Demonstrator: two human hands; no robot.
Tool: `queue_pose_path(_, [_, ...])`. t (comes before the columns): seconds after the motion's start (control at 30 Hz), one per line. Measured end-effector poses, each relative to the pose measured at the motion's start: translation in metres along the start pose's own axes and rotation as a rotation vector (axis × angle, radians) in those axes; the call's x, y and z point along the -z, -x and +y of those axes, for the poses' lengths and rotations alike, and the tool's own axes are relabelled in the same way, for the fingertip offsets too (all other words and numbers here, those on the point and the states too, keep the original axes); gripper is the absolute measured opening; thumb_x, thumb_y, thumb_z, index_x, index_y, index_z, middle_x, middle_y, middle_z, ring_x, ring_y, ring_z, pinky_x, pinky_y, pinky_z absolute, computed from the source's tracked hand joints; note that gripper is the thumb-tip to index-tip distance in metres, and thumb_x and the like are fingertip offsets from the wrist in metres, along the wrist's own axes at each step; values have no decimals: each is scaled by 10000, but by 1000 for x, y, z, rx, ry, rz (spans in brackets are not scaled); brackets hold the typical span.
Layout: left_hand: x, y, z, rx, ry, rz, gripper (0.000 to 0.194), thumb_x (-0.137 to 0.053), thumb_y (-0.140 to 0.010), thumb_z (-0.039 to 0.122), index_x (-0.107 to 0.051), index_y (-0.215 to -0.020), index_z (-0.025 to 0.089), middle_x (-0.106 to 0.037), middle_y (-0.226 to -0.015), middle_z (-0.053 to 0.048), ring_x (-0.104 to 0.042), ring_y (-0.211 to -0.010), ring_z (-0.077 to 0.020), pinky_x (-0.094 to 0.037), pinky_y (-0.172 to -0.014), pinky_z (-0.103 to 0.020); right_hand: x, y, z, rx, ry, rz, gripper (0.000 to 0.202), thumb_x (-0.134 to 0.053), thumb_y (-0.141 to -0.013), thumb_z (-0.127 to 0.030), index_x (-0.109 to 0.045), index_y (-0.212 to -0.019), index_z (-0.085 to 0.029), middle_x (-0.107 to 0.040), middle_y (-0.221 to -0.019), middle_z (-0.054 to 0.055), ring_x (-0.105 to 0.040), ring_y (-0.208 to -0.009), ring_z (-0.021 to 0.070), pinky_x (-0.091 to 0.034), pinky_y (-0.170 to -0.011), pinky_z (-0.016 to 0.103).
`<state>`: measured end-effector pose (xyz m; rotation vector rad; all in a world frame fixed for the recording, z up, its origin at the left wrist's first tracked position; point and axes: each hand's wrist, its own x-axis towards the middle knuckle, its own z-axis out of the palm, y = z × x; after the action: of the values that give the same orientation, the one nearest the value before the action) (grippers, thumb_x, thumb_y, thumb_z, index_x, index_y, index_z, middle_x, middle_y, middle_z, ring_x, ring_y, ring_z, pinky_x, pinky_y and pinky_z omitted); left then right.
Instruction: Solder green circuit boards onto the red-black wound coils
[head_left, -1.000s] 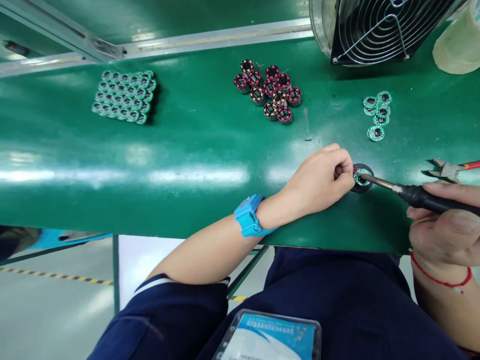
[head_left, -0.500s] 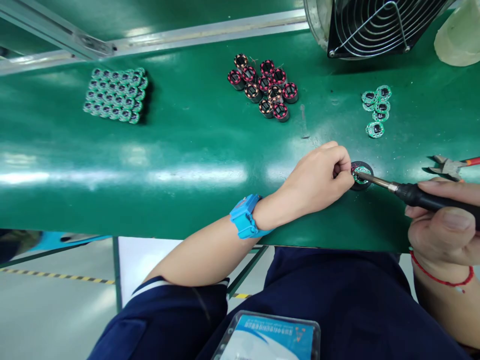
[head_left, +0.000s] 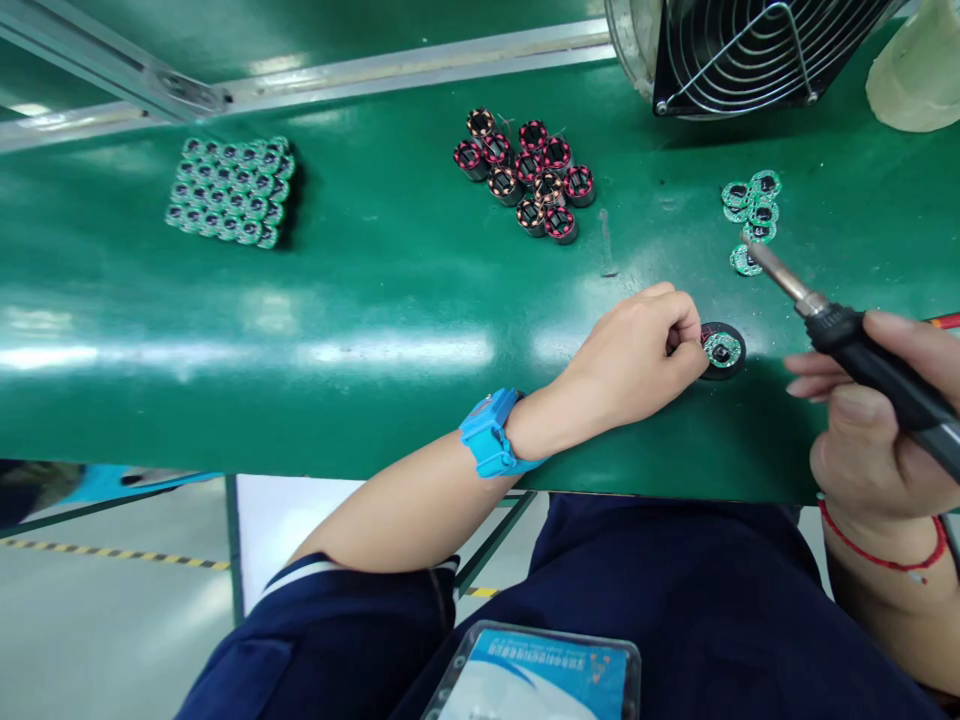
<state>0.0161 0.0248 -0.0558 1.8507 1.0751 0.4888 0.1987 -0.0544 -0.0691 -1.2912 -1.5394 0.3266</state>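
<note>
My right hand (head_left: 885, 430) grips a soldering iron (head_left: 847, 335) by its black handle, the metal tip pointing up and left, raised clear of the work. A small round green circuit board (head_left: 721, 349) sits within a black ring (head_left: 740, 365) on the bench. At the ring's left edge my left hand (head_left: 645, 345) is closed, thumb and fingers pinched together; what lies between the fingertips is hidden. A blue wrist strap (head_left: 495, 435) is around my left wrist. Several loose round circuit boards (head_left: 763, 213) lie beyond the iron's tip.
Several copper-wound motor coils (head_left: 529, 168) stand at the back middle of the green bench (head_left: 360, 290). A block of round boards (head_left: 231, 190) lies at far left. A fan with a wire grille (head_left: 765, 55) stands at the back right. A red tool handle (head_left: 946, 321) shows behind my right hand.
My right hand has lifted the soldering iron off the circuit board, its tip swinging up and slightly right. The cutters are now mostly covered. My left hand stays in place.
</note>
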Motion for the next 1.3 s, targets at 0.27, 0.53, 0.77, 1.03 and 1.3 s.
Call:
queue_pose_path(0.27, [-1, 0, 0, 2, -2, -4, 106, -493, -744, 58, -513, -680, 140, -490, -706, 4, -428, -664, -103, -324, -614, -261, -10, -10, 0, 49, 211, -315, 538, -641, -847, -193, -465, -1349, -274, -664, -1124, 48, -629, -945, 218, -534, -856, 416])
queue_pose_path(0.53, [0, 1, -8, -121, 30, -9, 115, -496, -755, 36, -522, -701, 135, -484, -715, 5, -435, -676, -98, -348, -625, -249, -18, -9, 1, 49, 279, -380, 570, -630, -865, -228, -389, -1379, -281, -648, -1089, 54, -615, -934, 213, -516, -826, 384])
queue_pose_path(0.77, [4, 2, -15, -259, 39, -58, 204, -555, -801, 98, -530, -999, 141, -523, -981, -58, -506, -879, -140, -453, -779, -276, -15, -6, 2, 99, 247, -323, 589, -643, -841, -174, -405, -1367, -287, -650, -1124, 41, -626, -1007, 201, -519, -851, 363])
queue_pose_path(1.03, [-10, -9, -21, -358, -45, -135, 206, -563, -886, 221, -580, -1060, 112, -517, -1021, -99, -484, -957, -185, -439, -875, -323, -11, 4, 7, -166, 55, -217, 416, -677, -820, -248, -519, -1204, -246, -637, -1127, 64, -649, -979, 193, -540, -901, 405])
queue_pose_path(1.3, [-1, -16, -25, -440, 127, -208, 334, -543, -911, 433, -562, -921, 99, -507, -895, -93, -484, -885, -179, -439, -782, -286, 0, 5, 17, -376, -61, -198, 315, -729, -762, -296, -587, -1036, -233, -676, -1012, 120, -692, -843, 241, -565, -784, 411])
